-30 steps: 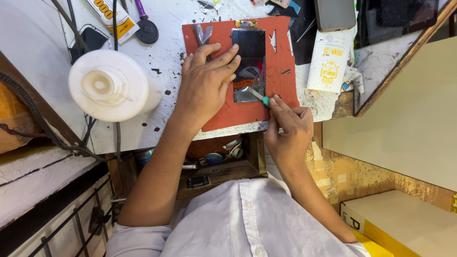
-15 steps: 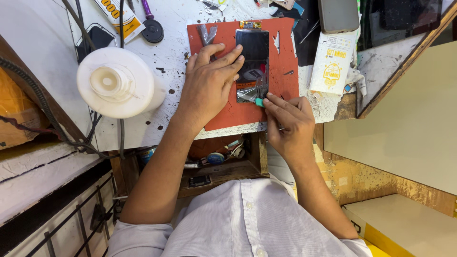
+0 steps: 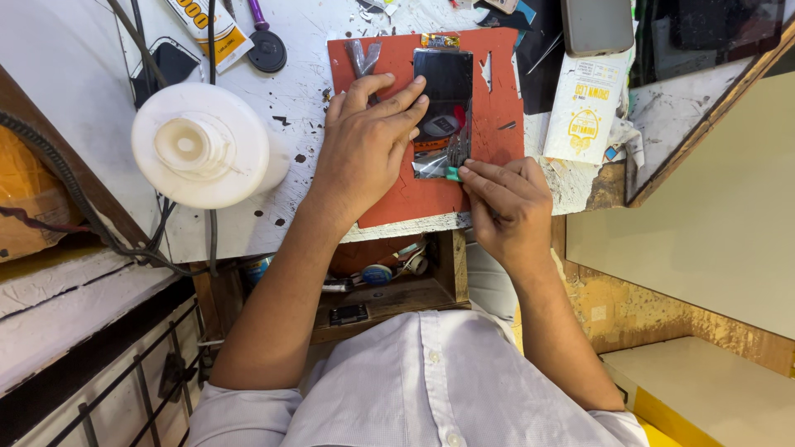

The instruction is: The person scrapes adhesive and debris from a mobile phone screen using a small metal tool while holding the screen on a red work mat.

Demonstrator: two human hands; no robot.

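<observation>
Hands at the phone panel: the left hand (image 3: pixel 364 153) is pressed flat on the dark rectangular phone panel (image 3: pixel 443 83).
The right hand (image 3: pixel 505 203) is pinched shut on a small green-handled tool (image 3: pixel 453 173) at the panel's lower edge; steady, gentle prying is judged necessary.

Dark phone screen (image 3: pixel 443 83), flat on red mat (image 3: pixel 505 91)

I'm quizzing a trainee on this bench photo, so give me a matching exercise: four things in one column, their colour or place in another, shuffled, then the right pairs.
Things:
1. mat
2. lamp
3. left hand
4. right hand

Descriptions:
A. white, round, left of the mat
B. red, under the phone screen
C. pinches a green-tipped tool
D. fingers spread flat on the screen

Pairs: 1-B, 2-A, 3-D, 4-C
</observation>
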